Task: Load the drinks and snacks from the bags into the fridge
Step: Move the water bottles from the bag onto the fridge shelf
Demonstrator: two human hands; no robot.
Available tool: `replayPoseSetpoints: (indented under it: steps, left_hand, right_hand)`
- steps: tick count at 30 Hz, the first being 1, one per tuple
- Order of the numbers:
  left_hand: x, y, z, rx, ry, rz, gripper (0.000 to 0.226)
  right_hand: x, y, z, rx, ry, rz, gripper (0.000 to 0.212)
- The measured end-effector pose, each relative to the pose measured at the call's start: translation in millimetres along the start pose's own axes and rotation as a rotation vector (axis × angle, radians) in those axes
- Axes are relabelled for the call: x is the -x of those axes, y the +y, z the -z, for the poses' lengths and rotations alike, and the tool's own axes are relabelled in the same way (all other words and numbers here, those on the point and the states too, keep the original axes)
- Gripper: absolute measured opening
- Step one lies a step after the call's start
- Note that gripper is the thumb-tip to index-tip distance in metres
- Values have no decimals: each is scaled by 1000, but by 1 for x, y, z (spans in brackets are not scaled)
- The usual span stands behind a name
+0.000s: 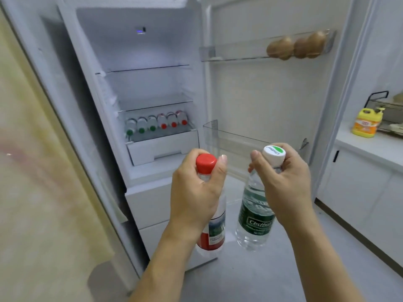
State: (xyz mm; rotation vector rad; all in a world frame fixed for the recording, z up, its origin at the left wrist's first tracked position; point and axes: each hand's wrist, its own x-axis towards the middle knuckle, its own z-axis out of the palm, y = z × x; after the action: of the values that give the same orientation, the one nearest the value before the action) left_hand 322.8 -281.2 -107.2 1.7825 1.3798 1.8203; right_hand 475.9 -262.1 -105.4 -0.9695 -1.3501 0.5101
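Head view, left hand [196, 188] gripping red-capped bottle [212, 232] by its neck, right hand [285, 184] gripping green-label water bottle [254, 216] likewise, both upright before open fridge [139, 51], six bottles [156, 124] lying on low shelf, door rack [231, 138] beside.

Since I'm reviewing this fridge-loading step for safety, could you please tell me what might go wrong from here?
1. Both bottles hang by their necks: the left hand grips the red-capped bottle, the right hand the green-labelled bottle. Either might slip and drop.
2. The bottle row looks nearly full, so adding more could jam or knock it.
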Motion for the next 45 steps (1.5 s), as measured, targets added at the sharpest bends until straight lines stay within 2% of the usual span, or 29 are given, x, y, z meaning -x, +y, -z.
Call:
replayPoseSetpoints:
  steps: [7, 16, 31, 37, 45]
  left_hand:
    - [-19, -28, 28, -17, 40, 0, 32]
    - [-57, -72, 29, -43, 84, 58, 29]
    - [-173, -152, 12, -153, 289, 36, 27]
    - [-208, -208, 21, -184, 295, 122, 31]
    - [-280, -262, 52, -125, 229, 191, 22]
  right_hand:
    - [-12, 3, -50, -26, -50, 4, 25]
    - [-49, 31, -96, -38, -84, 12, 23]
    - [-176, 100, -189, -208, -172, 15, 22]
    - [-201, 136, -248, -210, -228, -49, 20]
    - [-243, 154, -334, -153, -295, -57, 21]
